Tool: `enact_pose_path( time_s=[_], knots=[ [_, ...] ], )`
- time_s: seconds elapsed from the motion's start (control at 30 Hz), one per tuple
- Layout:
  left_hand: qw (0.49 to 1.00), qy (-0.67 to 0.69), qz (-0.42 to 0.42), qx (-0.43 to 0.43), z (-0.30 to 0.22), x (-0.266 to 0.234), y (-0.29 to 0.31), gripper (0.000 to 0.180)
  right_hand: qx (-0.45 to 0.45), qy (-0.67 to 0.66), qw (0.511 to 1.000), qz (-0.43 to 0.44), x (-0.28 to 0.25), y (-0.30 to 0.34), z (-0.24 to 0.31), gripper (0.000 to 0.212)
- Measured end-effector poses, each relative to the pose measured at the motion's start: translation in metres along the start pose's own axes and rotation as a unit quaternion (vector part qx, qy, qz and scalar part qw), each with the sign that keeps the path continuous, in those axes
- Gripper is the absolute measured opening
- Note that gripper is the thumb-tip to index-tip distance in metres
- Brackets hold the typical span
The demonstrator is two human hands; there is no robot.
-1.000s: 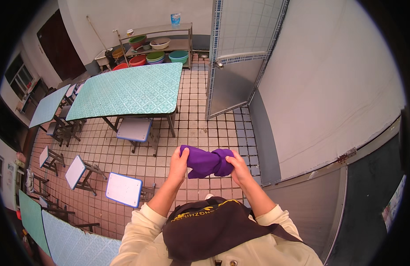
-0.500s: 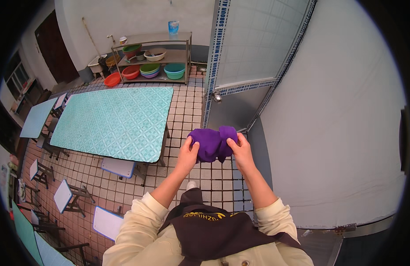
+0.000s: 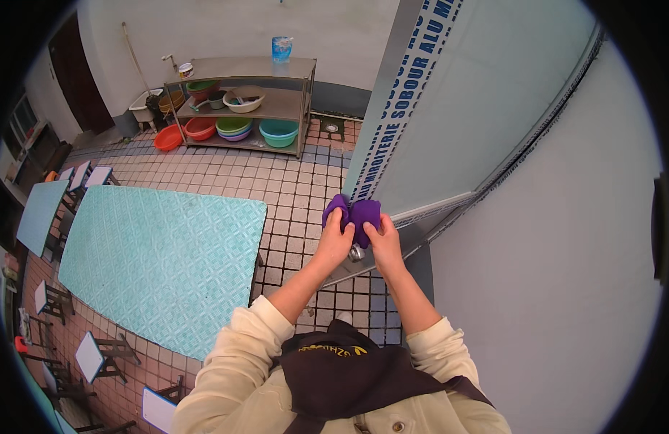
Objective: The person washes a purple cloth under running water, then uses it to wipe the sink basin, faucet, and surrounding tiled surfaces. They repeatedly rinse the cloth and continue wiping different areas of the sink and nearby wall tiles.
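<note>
A bunched purple cloth is held between both my hands in front of me. My left hand grips its left part, fingers closed on it with the thumb on top. On its right part my right hand is closed as well. Beyond the cloth stands a door with a pale panel and a frame covered in printed film; the cloth overlaps the lower part of the frame's near edge in view. Whether it wraps around that edge, I cannot tell. The round metal door knob shows just below my hands, partly hidden.
A table with a turquoise patterned cover stands to the left, with several stools beside it. At the back, a metal shelf holds coloured basins and a blue pouch. A grey-white wall runs along the right.
The door is now nearer and larger in view. My hands have brought the cloth up to its frame edge and drawn closer together, bunching the cloth tighter.
</note>
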State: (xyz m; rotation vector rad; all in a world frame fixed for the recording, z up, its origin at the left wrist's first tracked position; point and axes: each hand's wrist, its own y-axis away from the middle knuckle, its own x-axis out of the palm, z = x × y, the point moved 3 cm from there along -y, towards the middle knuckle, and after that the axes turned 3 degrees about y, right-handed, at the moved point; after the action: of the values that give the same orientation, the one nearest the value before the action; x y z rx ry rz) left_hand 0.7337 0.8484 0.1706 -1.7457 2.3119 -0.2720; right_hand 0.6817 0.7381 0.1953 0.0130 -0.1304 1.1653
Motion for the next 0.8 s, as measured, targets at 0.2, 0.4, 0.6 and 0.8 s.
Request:
enact_pose_path(
  time_s=[0.2,0.4,0.6,0.8],
  knots=[
    [0.995,-0.068,-0.079,-0.015,0.028,-0.021,-0.074,0.036,0.002,0.045,0.994,0.104,0.014,-0.077,-0.011,0.022],
    [0.997,0.047,-0.035,-0.054,0.045,-0.037,-0.184,0.04,0.008,0.046,0.982,0.181,0.029,-0.182,-0.019,0.021],
    [0.996,0.048,0.017,-0.071,0.084,-0.037,-0.296,0.046,0.014,0.015,0.989,0.147,0.042,-0.284,-0.043,0.02],
    [0.99,0.057,0.105,-0.07,0.12,-0.009,-0.404,0.049,-0.019,0.066,0.995,0.07,0.046,-0.371,-0.048,0.022]
  ],
)
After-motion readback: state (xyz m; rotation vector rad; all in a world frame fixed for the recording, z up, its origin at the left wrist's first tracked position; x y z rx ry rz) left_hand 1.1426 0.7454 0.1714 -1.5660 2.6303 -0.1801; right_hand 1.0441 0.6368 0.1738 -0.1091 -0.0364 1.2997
